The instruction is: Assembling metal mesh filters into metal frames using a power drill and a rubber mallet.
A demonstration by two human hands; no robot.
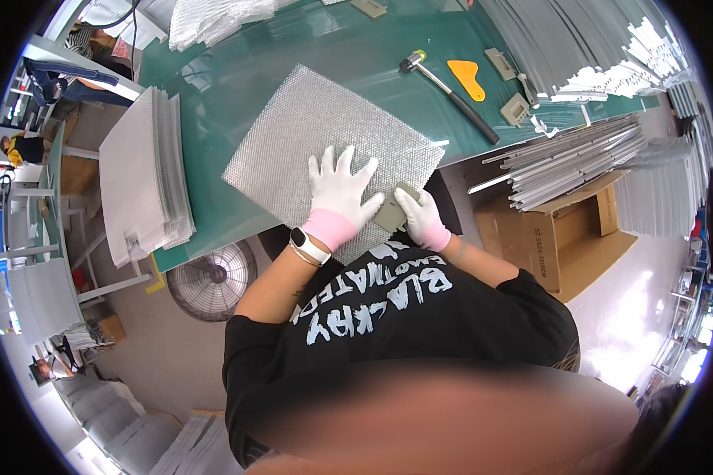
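Note:
A square silvery mesh panel (301, 119) lies turned cornerwise on the green table, its near corner reaching past the edge toward my body. My left hand (339, 190), in a white glove with a pink cuff, presses flat on the mesh with its fingers spread. At the panel's near right edge my right hand (425, 220), gloved alike, is closed on a small grey-green plastic block (389, 216). That block sits against the panel's edge, partly covered by my fingers. A thin white strip (429, 146) lies near the panel's right corner.
Beyond the panel lie a mallet (455, 99), a yellow scraper (467, 78) and similar grey-green blocks (515, 110). Mesh panels are stacked (139, 174) at left, grey strips (554, 43) at far right. Below stand a cardboard box (527, 245) and a floor fan (212, 281).

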